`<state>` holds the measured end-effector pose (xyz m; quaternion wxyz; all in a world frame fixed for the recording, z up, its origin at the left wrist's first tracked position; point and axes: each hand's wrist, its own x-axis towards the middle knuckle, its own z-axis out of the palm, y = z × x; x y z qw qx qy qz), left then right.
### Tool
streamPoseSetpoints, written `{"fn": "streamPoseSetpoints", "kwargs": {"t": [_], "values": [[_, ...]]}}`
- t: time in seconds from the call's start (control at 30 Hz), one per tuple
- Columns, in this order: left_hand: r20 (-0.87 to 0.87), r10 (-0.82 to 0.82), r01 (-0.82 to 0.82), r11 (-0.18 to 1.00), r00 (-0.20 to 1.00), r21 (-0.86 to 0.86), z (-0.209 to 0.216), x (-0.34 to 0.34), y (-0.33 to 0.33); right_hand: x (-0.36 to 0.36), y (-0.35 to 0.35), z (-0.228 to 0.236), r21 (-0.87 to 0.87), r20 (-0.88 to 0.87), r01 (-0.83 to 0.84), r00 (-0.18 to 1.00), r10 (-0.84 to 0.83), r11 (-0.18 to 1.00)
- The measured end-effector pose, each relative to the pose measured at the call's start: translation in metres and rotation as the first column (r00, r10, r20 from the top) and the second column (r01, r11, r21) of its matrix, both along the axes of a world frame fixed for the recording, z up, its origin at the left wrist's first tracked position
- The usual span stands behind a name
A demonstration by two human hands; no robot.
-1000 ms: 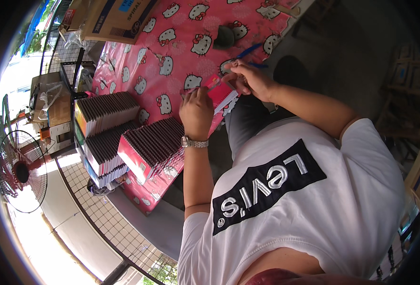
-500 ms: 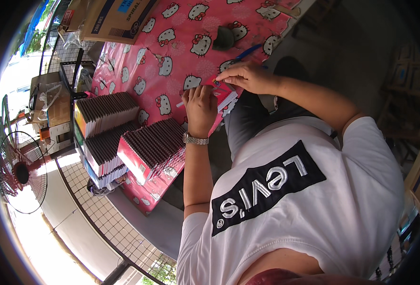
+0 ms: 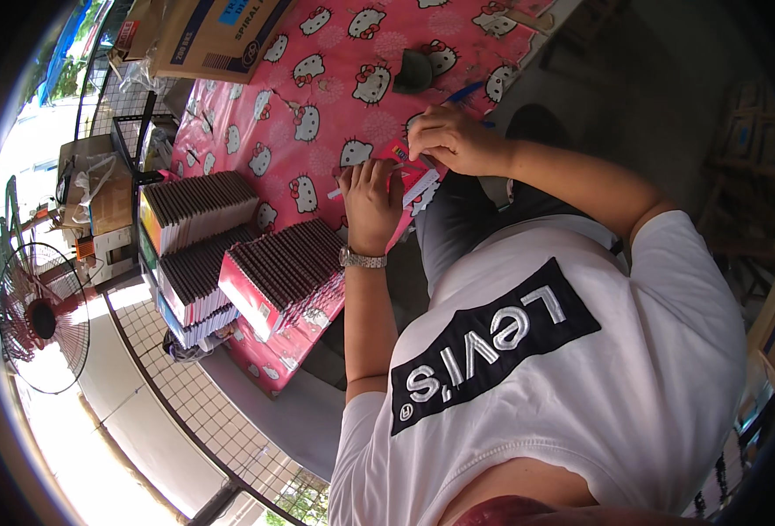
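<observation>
A small red-covered notebook [image 3: 419, 186] with white page edges lies on the table edge in front of me. My left hand [image 3: 371, 191], with a metal watch on its wrist, holds the notebook's left part, fingers bent over it. A thin white strip [image 3: 335, 193] sticks out beyond those fingers. My right hand [image 3: 459, 142] is over the notebook's far right corner, fingers bent and pressed together; what is between the fingertips is hidden. Just past that hand lies a blue, pen-like tool [image 3: 464, 94].
Stacks of spiral-bound notebooks [image 3: 286, 267] stand on the left of the pink patterned table cover [image 3: 335, 105]. A dark rounded object [image 3: 414, 72] lies farther off. A cardboard box [image 3: 221, 39] sits at the far left, and a fan [image 3: 44, 317] stands beyond the table's left side.
My right hand has shifted slightly away from me and to the right, its fingers now more bent and drawn together. My left hand stays nearly in place on the notebook.
</observation>
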<state>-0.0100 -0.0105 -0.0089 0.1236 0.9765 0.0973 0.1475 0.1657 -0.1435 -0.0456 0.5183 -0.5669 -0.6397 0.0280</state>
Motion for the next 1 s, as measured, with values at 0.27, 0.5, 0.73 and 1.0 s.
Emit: {"fn": "streamPoseSetpoints", "kwargs": {"t": [0.27, 0.5, 0.73, 1.0], "values": [[0.055, -0.006, 0.006, 1.000, 0.998, -0.001, -0.001, -0.002, -0.003, -0.006, -0.001, 0.002, -0.083, -0.156, -0.107, 0.983, 0.093, 0.991], [0.075, 0.011, -0.014, 0.999, 0.997, 0.045, -0.007, -0.003, -0.007, -0.016, -0.016, 0.034, -0.341, -0.011, -0.007, 1.000, 0.004, 0.940], [0.045, 0.017, -0.018, 0.999, 0.999, 0.043, -0.006, -0.006, -0.007, -0.004, 0.006, 0.044, -0.464, -0.072, -0.185, 0.983, 0.171, 0.866], [-0.035, 0.185, -0.168, 0.943, 0.982, 0.286, 0.006, -0.006, -0.017, 0.096, 0.080, -0.032, -0.498, 0.367, 0.221, 0.930, -0.027, 0.838]]}}
